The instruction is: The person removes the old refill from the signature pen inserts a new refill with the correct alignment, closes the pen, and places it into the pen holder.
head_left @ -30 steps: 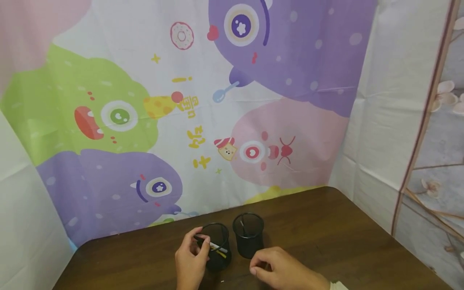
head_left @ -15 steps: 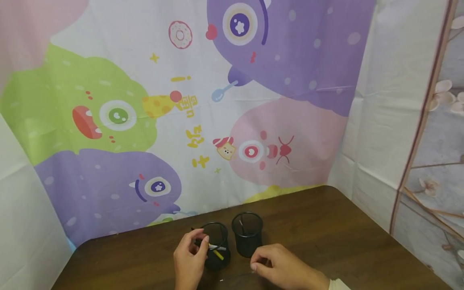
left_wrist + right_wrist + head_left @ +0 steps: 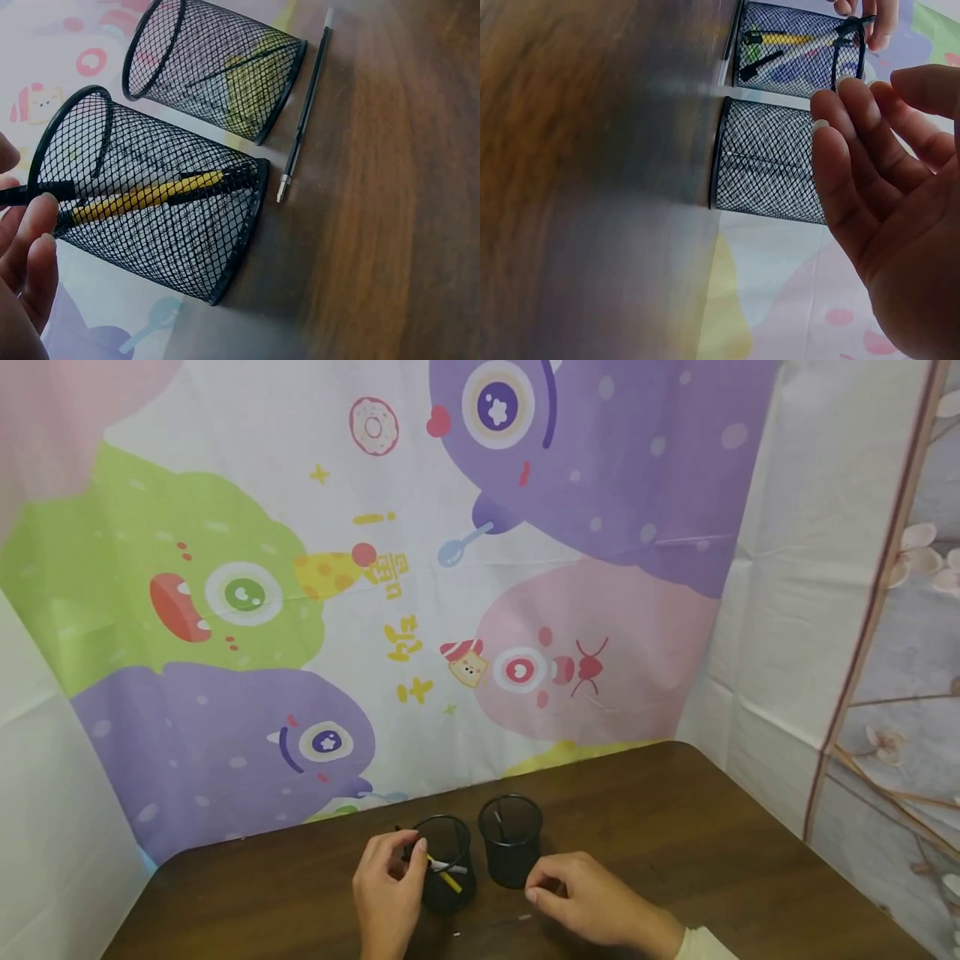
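My left hand (image 3: pixel 388 881) is at the rim of the left black mesh pen holder (image 3: pixel 157 195). It pinches the black end of a pen (image 3: pixel 810 46) whose pale barrel slants down inside that holder. A yellow pen (image 3: pixel 150 199) leans in the same holder. My right hand (image 3: pixel 592 897) hovers in front of the right mesh pen holder (image 3: pixel 769 161), fingers loosely bent, with nothing visible between them. A thin pen refill (image 3: pixel 306 105) with a metal tip lies on the table in front of both holders.
The holders stand side by side on a dark wooden table (image 3: pixel 645 810). One thin stick (image 3: pixel 501 822) stands in the right holder. A cartoon-print cloth (image 3: pixel 420 610) hangs behind the table, with pale cloth at both sides.
My right hand has shifted slightly right, and the refill's right end now shows beside it. The yellow pen shows more apart from the pale pen. My left hand stays at the rim.
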The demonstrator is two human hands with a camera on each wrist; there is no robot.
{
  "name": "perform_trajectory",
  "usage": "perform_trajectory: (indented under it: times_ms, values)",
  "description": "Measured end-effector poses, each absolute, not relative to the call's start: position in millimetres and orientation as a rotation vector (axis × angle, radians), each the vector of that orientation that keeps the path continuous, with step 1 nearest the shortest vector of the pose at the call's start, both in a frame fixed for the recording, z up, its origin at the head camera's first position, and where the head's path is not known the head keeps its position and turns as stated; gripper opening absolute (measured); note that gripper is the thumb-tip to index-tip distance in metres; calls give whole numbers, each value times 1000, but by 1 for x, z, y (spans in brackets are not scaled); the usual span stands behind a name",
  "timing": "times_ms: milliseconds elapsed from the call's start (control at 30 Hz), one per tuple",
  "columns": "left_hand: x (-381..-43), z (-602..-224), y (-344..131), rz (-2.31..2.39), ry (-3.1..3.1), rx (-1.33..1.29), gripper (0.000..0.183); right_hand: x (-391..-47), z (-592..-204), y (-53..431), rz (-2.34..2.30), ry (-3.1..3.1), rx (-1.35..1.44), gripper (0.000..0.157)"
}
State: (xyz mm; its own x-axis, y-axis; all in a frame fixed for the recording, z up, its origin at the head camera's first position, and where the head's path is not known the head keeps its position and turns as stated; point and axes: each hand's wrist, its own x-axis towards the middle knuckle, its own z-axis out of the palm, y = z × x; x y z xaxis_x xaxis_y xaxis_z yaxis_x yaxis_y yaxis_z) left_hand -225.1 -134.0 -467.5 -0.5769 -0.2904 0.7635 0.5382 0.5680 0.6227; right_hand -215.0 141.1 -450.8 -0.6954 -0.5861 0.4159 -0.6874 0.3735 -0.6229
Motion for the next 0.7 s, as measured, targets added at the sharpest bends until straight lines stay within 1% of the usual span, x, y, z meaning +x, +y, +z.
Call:
perform_trajectory:
  times_ms: [200, 467, 700]
  values:
    - [-223, -469, -135, -1088, -1919, -128, 14, -219, -452, 144, 1157, -2532, 1133, 8]
    - [-215, -470, -139, -948, -2049, 82, 15, -228, -449, 152, 969, -2609, 1033, 8]
    - [-210, -470, -152, -881, -2177, 95, 18, -238, -443, 158, 775, -2698, 914, 6]
